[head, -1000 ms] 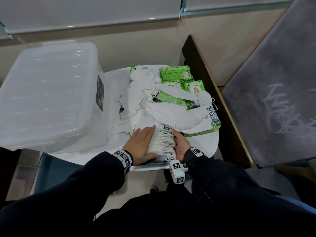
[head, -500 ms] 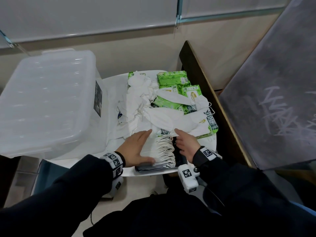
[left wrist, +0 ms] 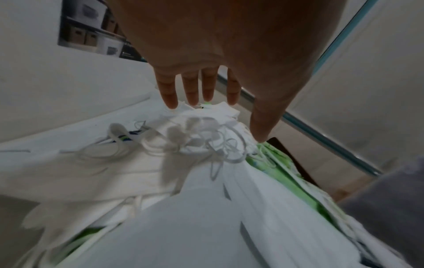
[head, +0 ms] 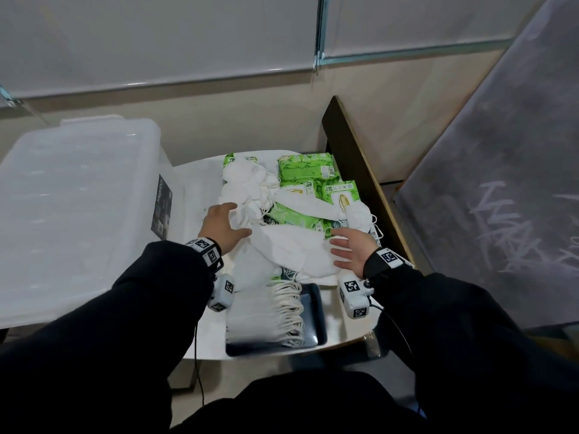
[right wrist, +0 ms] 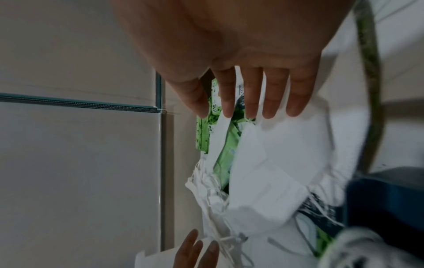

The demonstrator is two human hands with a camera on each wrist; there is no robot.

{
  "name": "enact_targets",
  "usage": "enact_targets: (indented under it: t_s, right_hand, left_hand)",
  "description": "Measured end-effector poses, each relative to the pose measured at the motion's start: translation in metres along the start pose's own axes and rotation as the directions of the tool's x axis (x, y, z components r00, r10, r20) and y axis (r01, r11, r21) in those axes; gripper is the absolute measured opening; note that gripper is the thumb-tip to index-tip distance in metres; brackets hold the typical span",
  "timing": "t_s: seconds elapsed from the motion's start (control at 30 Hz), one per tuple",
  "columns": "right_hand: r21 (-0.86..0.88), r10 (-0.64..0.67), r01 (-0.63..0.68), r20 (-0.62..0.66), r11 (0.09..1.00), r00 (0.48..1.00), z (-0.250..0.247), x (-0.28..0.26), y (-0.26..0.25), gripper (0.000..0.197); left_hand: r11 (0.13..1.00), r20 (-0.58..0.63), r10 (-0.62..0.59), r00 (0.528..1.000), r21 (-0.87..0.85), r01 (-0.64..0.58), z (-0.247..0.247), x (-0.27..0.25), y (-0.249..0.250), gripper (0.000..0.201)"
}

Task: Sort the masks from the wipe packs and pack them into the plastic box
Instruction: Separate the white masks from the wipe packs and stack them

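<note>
In the middle of the head view a loose heap of white masks (head: 291, 245) lies on the white tabletop (head: 194, 183), spread over and beside several green wipe packs (head: 305, 166) that sit toward the upper middle of the frame. The left hand (head: 224, 225) hovers over the left part of the heap with fingers spread and nearly straight, holding nothing; from the left wrist view its fingertips (left wrist: 171, 101) point at tangled ear loops (left wrist: 213, 145) just under them, and whether they touch cannot be told. The right hand (head: 352, 249) sits at the right edge of the heap, palm turned inward, fingers stretched out and slightly apart, also holding nothing; the right wrist view shows them over a folded mask (right wrist: 286, 150) with green packs behind. Below the heap, toward the lower middle of the frame, a neat stack of masks (head: 266, 311) with loops fanned to the right rests on a dark tray (head: 315, 321). The translucent plastic box (head: 75, 208), lid on, fills the left side of the frame, next to the heap.
</note>
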State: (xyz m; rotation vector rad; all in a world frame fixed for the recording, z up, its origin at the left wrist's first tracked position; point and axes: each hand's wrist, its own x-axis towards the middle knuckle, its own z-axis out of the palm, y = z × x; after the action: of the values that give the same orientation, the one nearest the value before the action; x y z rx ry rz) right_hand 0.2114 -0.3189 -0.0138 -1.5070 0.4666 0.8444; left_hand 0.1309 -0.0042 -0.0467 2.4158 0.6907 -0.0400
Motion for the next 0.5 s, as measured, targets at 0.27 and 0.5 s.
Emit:
enact_targets:
  t_s: [0.27, 0.5]
  right_hand:
    - [-0.038, -0.050, 0.056, 0.130, 0.998, 0.990, 0.025, 0.055, -0.078, 0.023]
    - [-0.240, -0.047, 0.104, 0.230, 0.965, 0.972, 0.075, 0.119, -0.132, 0.008]
  left_hand:
    - [0.945, 0.042, 0.083, 0.996, 0.314, -0.092, 0.014, 0.069, 0.044, 0.098]
    - [0.943, 0.137, -0.173, 0.975, 0.307, 0.124, 0.034, 0.105, 0.049, 0.124]
